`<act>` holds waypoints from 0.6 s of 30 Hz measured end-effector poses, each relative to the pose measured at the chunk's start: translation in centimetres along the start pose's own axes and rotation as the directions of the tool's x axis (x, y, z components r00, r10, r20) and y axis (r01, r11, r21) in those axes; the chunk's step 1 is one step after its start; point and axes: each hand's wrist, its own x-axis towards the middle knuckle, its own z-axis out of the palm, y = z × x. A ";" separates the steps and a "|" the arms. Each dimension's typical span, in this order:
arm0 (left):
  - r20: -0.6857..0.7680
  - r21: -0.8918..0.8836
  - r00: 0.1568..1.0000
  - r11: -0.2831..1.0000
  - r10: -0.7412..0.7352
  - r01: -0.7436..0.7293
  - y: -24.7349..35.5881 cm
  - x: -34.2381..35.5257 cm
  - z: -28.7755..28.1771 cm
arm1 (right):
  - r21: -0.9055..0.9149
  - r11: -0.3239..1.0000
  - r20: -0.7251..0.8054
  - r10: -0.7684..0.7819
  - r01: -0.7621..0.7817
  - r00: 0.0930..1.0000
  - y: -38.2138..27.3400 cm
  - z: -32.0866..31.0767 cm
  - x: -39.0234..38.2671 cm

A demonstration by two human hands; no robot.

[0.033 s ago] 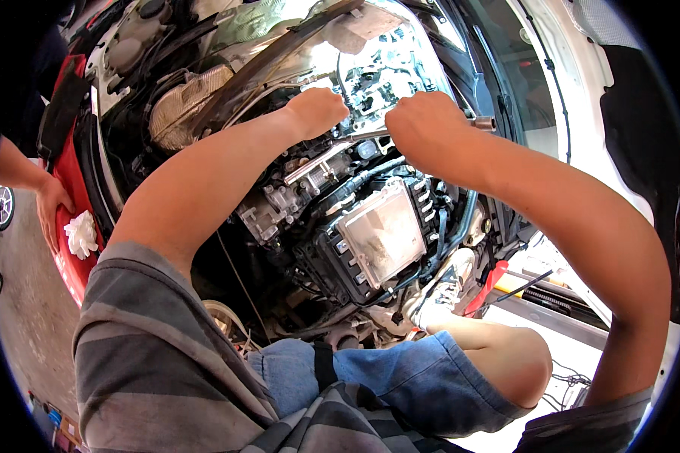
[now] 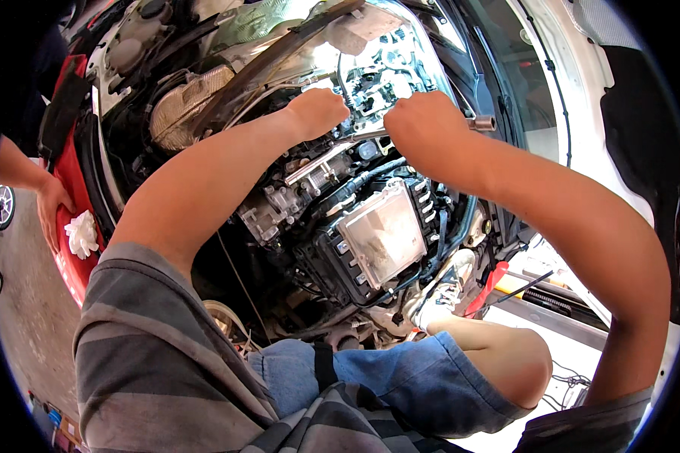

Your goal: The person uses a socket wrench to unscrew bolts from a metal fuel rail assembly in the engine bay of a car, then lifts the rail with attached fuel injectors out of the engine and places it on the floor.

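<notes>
Both my hands are over an open car engine (image 2: 389, 79), its top brightly lit. My right hand (image 2: 425, 124) is closed round a long metal bar (image 2: 482, 123). The bar's hollow round end sticks out to the right of the fist, and its thinner shaft shows on the left side. My left hand (image 2: 319, 113) makes a fist near the shaft's left end. Its fingers face away, so what it grips is hidden. Below my hands lie a silver metal engine part (image 2: 310, 181) and a black box with a metal lid (image 2: 385, 230).
A brown bar (image 2: 272, 60) slants across the engine bay. At the left, another person's hand (image 2: 53, 208) rests on the red bodywork (image 2: 75, 264) beside a crumpled white glove or cloth (image 2: 81, 234). My shoe (image 2: 442, 291) is inside the bay, near a red-handled tool (image 2: 491, 287).
</notes>
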 end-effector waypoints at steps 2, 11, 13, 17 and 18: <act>-0.003 -0.009 1.000 1.000 0.000 0.000 0.1 0.1 0.1 | -0.097 0.995 -0.121 -0.035 0.023 0.992 -0.3 0.9 -0.1; -0.010 0.000 1.000 1.000 -0.015 0.015 -0.1 -0.5 0.6 | 0.033 0.996 0.416 0.062 -0.083 0.907 -0.1 -0.9 1.6; 0.016 -0.013 1.000 1.000 -0.019 0.020 0.1 -0.2 0.4 | 0.030 0.999 0.210 0.007 -0.014 0.978 0.1 -1.1 0.8; 0.006 -0.006 0.999 0.999 -0.035 0.035 0.4 -0.3 0.0 | -0.032 0.999 0.023 -0.029 0.029 0.999 -0.4 0.7 0.5; 0.004 -0.008 0.999 0.999 -0.043 0.044 0.4 -0.3 0.1 | -0.007 1.000 -0.001 0.005 -0.005 1.000 -0.4 1.2 0.4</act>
